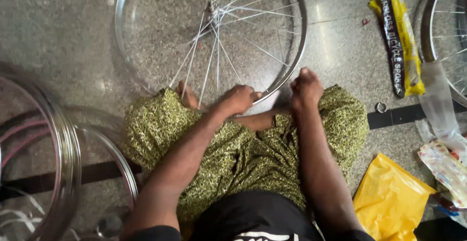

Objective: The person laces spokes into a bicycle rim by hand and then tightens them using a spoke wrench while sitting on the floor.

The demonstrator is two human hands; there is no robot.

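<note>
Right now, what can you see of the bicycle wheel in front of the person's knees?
The bicycle wheel is a bare, shiny metal rim with no tyre, lying flat on the speckled stone floor. Thin silver spokes fan from a small hub toward the near side; the far and left parts look unlaced. Its top edge is cut off by the picture. The left hand and right hand grip the near rim, which rests against the person's green patterned lap.

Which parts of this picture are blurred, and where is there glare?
Head view: the stacked rims at left are blurred; the wheel and both hands, left and right, are fairly sharp; glare patches shine on the polished floor near the wheel.
</note>
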